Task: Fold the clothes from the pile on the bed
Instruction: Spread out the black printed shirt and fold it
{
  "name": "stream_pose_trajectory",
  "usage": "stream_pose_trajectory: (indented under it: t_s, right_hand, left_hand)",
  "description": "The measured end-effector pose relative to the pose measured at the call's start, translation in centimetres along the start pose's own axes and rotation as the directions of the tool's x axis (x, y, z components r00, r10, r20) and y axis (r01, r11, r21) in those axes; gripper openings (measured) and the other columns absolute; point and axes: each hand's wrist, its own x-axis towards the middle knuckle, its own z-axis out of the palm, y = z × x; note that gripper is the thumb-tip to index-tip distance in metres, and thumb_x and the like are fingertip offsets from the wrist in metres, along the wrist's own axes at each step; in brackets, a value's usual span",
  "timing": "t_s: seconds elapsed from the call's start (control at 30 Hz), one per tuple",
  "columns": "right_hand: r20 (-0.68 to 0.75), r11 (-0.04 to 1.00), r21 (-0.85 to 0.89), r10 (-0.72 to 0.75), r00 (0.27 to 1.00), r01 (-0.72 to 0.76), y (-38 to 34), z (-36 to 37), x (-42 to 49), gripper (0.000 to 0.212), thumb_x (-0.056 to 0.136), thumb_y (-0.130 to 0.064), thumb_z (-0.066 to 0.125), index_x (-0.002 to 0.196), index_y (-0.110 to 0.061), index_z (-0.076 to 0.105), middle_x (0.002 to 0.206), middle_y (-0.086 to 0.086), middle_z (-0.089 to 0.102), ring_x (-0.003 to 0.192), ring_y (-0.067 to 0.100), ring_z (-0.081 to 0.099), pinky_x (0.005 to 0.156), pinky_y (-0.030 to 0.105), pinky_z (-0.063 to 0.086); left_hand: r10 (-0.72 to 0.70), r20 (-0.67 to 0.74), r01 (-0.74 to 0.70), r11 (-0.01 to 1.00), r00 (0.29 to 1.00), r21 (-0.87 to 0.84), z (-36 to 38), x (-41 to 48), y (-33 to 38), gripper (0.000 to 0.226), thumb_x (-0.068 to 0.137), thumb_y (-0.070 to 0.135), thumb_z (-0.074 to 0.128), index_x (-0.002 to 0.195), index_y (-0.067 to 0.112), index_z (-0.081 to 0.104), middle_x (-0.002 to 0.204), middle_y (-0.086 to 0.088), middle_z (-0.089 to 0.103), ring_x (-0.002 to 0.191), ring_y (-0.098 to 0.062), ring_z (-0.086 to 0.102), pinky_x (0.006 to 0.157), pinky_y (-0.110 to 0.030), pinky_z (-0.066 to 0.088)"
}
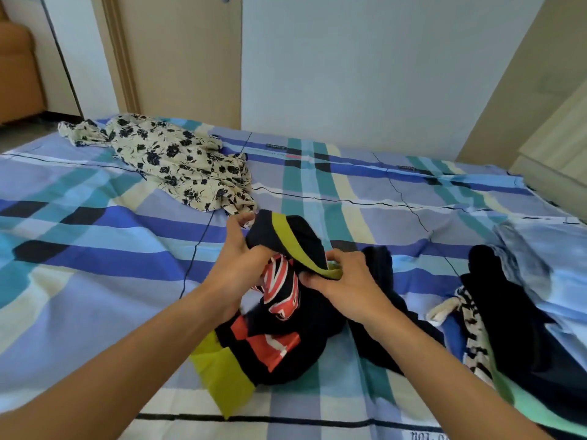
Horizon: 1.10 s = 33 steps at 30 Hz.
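- Fingers (340,256) of the right hand (346,281) and left hand (241,265) are closed on the shirt (305,315), bunched on the bed (95,281).
- Soft, light, limp cloth is expected; hem corners are best pinched.

Dark lettering (429,436) low on the bedsheet (95,281) seems to begin "NOL", the rest cut off; two small printed marks (276,146) farther up are blurred. The red-and-white print (282,290) on the dark garment (314,319) is illegible.

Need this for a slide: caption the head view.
Left hand and right hand grip a navy, yellow-trimmed garment over the plaid bed, pile alongside.
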Motion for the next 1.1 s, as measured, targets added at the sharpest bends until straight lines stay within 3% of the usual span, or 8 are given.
stream_pose_trajectory:
  t_s: [0.07, 0.17, 0.23, 0.33, 0.53, 0.8, 0.97, 1.1]
  right_hand:
    - [0.108, 0.998, 0.067, -0.006, 0.994, -0.001, 0.7, -0.6, 0.2, 0.021, 0.085, -0.028, 0.076, 0.104, -0.018, 0.074, 0.104, 0.0, 0.076, 0.104, 0.016, 0.069, 0.101, 0.045, 0.051]
    - [0.007, 0.981, -0.132, -0.139, 0.99, 0.139, 0.4, -2.0, 0.8, 0.016, 0.088, -0.004, 0.061, 0.1, -0.007, 0.072, 0.1, 0.009, 0.075, 0.1, 0.022, 0.069, 0.093, 0.04, 0.053]
    - [-0.086, 0.956, -0.21, -0.228, 0.97, 0.206, -1.4, -3.5, 1.5, 0.025, 0.082, 0.009, 0.048, 0.087, -0.006, 0.067, 0.09, 0.012, 0.071, 0.089, 0.023, 0.064, 0.075, 0.029, 0.048]
    - [-0.289, 0.924, -0.249, -0.358, 0.888, 0.292, -6.4, -6.8, 3.0, 0.032, 0.08, 0.011, 0.044, 0.089, -0.011, 0.066, 0.086, 0.002, 0.062, 0.083, 0.016, 0.052, 0.063, 0.02, 0.037]
    - [-0.384, 0.643, -0.223, -0.749, 0.54, 0.733, -15.3, -11.3, 2.6, 0.03, 0.066, 0.009, 0.045, 0.086, -0.009, 0.059, 0.075, 0.01, 0.062, 0.072, 0.011, 0.053, 0.064, 0.028, 0.04]
    - [-0.266, 0.93, -0.266, -0.325, 0.907, 0.255, -0.5, -8.4, 3.1, 0.024, 0.08, 0.002, 0.067, 0.064, -0.007, 0.051, 0.06, 0.003, 0.048, 0.064, 0.02, 0.042, 0.058, 0.037, 0.032]
    - [-0.328, 0.998, 0.011, -0.058, 0.943, 0.066, 3.8, -9.0, 2.3, 0.04, 0.083, -0.002, 0.073, 0.058, -0.02, 0.048, 0.049, -0.012, 0.043, 0.055, 0.009, 0.039, 0.046, 0.016, 0.032]
    - [-0.399, 0.968, 0.218, -0.026, 0.916, 0.123, 2.7, -10.8, 2.1, 0.013, 0.087, 0.001, 0.068, 0.079, -0.01, 0.07, 0.072, 0.0, 0.065, 0.071, 0.015, 0.058, 0.062, 0.02, 0.048]
  left_hand:
    - [-0.006, 0.246, -0.012, 0.997, 0.969, 0.07, -1.1, 0.0, 0.7, 0.091, 0.068, 0.021, 0.071, 0.145, 0.053, 0.034, 0.109, 0.003, 0.066, 0.072, -0.007, 0.07, 0.057, -0.029, 0.056]
    - [-0.043, 0.571, -0.152, 0.945, 0.82, 0.29, -2.3, -0.2, 1.8, 0.057, 0.076, 0.03, 0.083, 0.121, 0.054, 0.059, 0.11, 0.02, 0.069, 0.086, -0.006, 0.072, 0.061, -0.032, 0.059]
    - [-0.022, 0.573, -0.256, 0.88, 0.82, 0.4, -2.0, -0.2, 2.1, 0.019, 0.08, 0.037, 0.081, 0.091, 0.043, 0.067, 0.078, 0.013, 0.07, 0.066, -0.006, 0.068, 0.054, -0.028, 0.054]
    - [0.23, 0.438, -0.454, 0.722, 0.869, 0.522, -1.1, -0.3, 2.4, 0.041, 0.081, 0.05, 0.075, 0.063, 0.023, 0.05, 0.052, 0.008, 0.048, 0.047, -0.004, 0.046, 0.048, -0.027, 0.037]
    - [0.701, 0.299, -0.755, 0.533, 0.647, 0.382, -1.5, -0.3, 5.3, 0.048, 0.08, 0.045, 0.074, 0.097, 0.001, 0.063, 0.101, 0.007, 0.061, 0.098, -0.013, 0.06, 0.081, -0.026, 0.049]
    - [0.193, 0.446, -0.419, 0.762, 0.874, 0.493, -3.3, 1.6, 0.7, 0.06, 0.081, 0.015, 0.08, 0.125, 0.037, 0.044, 0.095, -0.008, 0.07, 0.079, -0.031, 0.069, 0.074, -0.054, 0.056]
    - [-0.139, 0.592, -0.245, 0.818, 0.794, 0.52, -2.7, 1.5, 1.8, 0.044, 0.075, 0.068, 0.07, 0.114, 0.048, 0.064, 0.107, 0.017, 0.073, 0.097, -0.002, 0.07, 0.082, -0.021, 0.053]
    - [0.206, 0.471, -0.444, 0.758, 0.858, 0.478, -1.5, 1.3, 1.2, 0.01, 0.093, 0.038, 0.063, 0.091, 0.032, 0.072, 0.081, 0.005, 0.071, 0.073, -0.004, 0.066, 0.068, -0.02, 0.048]
